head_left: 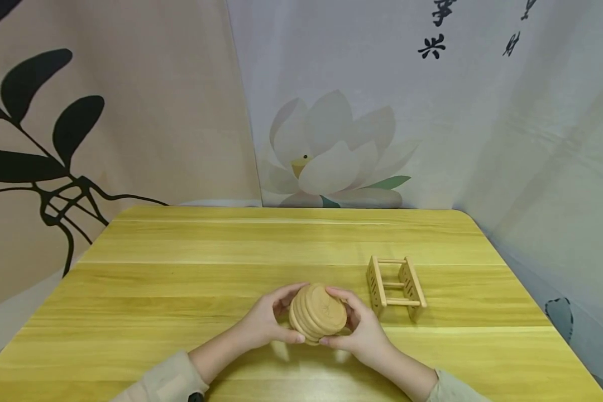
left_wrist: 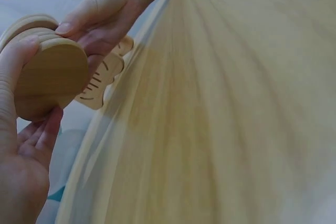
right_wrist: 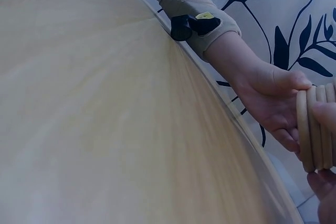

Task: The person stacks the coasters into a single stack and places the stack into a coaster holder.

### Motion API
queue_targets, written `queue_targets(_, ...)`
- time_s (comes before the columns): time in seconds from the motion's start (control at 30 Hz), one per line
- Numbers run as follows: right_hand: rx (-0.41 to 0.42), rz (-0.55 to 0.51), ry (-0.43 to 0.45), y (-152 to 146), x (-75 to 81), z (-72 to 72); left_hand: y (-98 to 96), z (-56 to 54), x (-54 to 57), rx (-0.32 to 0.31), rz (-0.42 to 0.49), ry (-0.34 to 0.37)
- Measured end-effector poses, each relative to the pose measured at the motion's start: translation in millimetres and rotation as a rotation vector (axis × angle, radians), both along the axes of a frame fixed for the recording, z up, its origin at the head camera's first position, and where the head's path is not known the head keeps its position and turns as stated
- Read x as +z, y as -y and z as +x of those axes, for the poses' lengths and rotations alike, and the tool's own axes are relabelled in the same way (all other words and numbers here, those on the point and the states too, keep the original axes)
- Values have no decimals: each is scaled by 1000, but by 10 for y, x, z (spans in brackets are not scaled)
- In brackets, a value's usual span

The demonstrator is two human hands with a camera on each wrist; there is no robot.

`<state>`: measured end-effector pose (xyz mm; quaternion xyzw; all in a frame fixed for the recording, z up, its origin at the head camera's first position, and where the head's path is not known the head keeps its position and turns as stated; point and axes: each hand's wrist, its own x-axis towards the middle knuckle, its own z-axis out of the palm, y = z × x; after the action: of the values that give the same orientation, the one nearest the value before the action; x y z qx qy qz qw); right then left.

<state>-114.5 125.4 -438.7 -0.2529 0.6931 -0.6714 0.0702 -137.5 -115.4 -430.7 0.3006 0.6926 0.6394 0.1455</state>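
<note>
Between both hands, above the table, is a stack of round wooden coasters [head_left: 326, 310], tilted so that the top face shows in the head view. My left hand [head_left: 276, 317] grips the stack from its left side, thumb at the front. From the right side my right hand [head_left: 363, 329] holds the same stack, with its thumb near the lower edge. The right wrist view shows several coasters [right_wrist: 310, 129] edge-on, pressed together. Part of each hand's fingers is hidden behind the stack.
A small wooden rack [head_left: 412, 285] with slotted side panels and crossbars stands on the table to the right of the hands. The wooden table [head_left: 181, 279] ends at a printed cloth backdrop [head_left: 181, 111] at the back.
</note>
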Motion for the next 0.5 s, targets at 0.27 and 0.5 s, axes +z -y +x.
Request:
queue_targets(0.27,4,-23,-9,3,-8,-1,-21,-24,17,7,3,-5)
queue_targets(0.5,-3,-23,-36,0,-36,-6,-40,-40,65,18,-29,1)
